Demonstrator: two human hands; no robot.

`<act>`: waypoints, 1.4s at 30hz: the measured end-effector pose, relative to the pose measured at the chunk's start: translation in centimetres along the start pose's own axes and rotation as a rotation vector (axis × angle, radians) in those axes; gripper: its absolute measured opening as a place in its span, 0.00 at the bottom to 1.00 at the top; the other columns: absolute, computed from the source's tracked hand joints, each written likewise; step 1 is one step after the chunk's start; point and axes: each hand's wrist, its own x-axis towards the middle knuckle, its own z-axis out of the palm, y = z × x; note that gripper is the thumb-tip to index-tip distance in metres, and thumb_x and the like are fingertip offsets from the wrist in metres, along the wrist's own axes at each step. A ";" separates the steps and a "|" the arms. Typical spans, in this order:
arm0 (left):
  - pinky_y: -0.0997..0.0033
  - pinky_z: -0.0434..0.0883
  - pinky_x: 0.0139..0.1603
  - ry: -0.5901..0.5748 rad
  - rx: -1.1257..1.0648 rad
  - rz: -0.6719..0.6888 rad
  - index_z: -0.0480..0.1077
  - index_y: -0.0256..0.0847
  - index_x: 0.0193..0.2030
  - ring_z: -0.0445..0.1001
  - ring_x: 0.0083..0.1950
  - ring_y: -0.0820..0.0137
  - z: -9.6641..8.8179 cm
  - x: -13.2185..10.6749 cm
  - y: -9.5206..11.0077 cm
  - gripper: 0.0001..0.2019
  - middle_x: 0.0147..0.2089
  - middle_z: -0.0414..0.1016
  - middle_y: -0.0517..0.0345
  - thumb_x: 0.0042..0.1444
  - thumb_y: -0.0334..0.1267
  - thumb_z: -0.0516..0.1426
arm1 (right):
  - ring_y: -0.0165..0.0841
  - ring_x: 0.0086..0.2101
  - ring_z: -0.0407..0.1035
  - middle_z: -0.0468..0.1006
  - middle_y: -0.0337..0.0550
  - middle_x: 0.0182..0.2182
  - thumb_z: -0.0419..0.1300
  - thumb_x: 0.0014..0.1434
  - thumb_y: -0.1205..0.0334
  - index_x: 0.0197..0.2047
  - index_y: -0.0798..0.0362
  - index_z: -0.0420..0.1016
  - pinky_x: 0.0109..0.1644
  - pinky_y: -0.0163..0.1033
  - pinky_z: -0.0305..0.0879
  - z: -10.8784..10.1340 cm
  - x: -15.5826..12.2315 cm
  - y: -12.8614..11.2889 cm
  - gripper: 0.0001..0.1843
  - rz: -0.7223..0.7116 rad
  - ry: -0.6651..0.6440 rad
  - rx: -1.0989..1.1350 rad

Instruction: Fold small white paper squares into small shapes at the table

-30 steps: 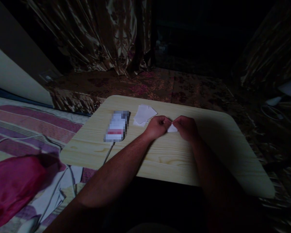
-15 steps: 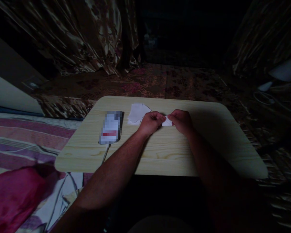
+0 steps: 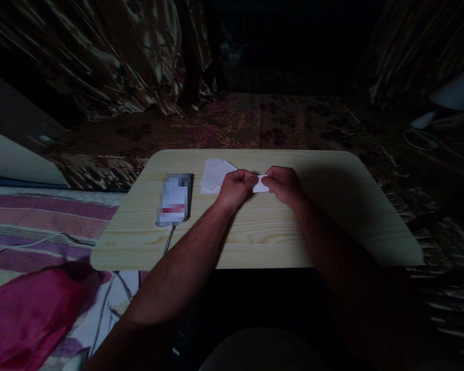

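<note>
Between my two hands is a small folded piece of white paper [image 3: 260, 186], held just above or on the wooden table [image 3: 263, 239]; which of the two I cannot tell. My left hand [image 3: 237, 188] pinches its left end, thumb on top. The right end is pinched by my right hand [image 3: 284, 184], its thumb pressed on the paper. Beyond my left hand lies a loose stack of white paper sheets [image 3: 215, 172], partly covered by that hand. The fingers under the folded paper are hidden.
A phone [image 3: 174, 201], its screen blurred out, lies on the table's left with a white cable [image 3: 169, 239] running off the near edge. Left of the table are a striped bedspread [image 3: 42, 221] and a pink cloth [image 3: 34, 314]. A white lamp [image 3: 454, 93] stands far right.
Both hands keep their pinch on the folded paper, and the right thumb now lies further over it. The whole view has shifted slightly.
</note>
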 end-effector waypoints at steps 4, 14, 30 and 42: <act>0.75 0.56 0.21 0.028 0.003 -0.006 0.69 0.37 0.25 0.60 0.19 0.78 0.0 0.0 0.2 0.09 0.18 0.66 0.64 0.45 0.40 0.63 | 0.27 0.19 0.62 0.69 0.34 0.16 0.61 0.49 0.57 0.25 0.53 0.69 0.23 0.33 0.54 0.2 0.1 0.1 0.09 0.015 -0.031 0.069; 0.74 0.56 0.21 0.037 -0.023 -0.025 0.69 0.37 0.26 0.60 0.19 0.78 0.0 -0.1 0.4 0.10 0.18 0.66 0.63 0.46 0.41 0.63 | 0.26 0.20 0.60 0.67 0.33 0.17 0.60 0.49 0.59 0.22 0.52 0.65 0.24 0.33 0.52 0.3 -0.1 0.2 0.10 0.007 -0.049 0.026; 0.75 0.55 0.22 0.067 -0.083 -0.013 0.68 0.37 0.27 0.59 0.21 0.79 -0.4 -0.1 0.0 0.12 0.20 0.65 0.65 0.44 0.43 0.64 | 0.28 0.19 0.63 0.71 0.37 0.16 0.60 0.54 0.54 0.23 0.55 0.72 0.25 0.34 0.56 0.0 -0.5 -0.4 0.14 -0.028 -0.095 -0.072; 0.75 0.60 0.26 0.062 -0.087 -0.033 0.71 0.36 0.28 0.64 0.24 0.78 -0.4 0.0 -0.1 0.12 0.24 0.71 0.62 0.43 0.42 0.64 | 0.28 0.20 0.63 0.71 0.36 0.18 0.61 0.51 0.56 0.25 0.54 0.72 0.25 0.34 0.57 0.4 -0.3 -0.2 0.10 -0.007 -0.114 -0.025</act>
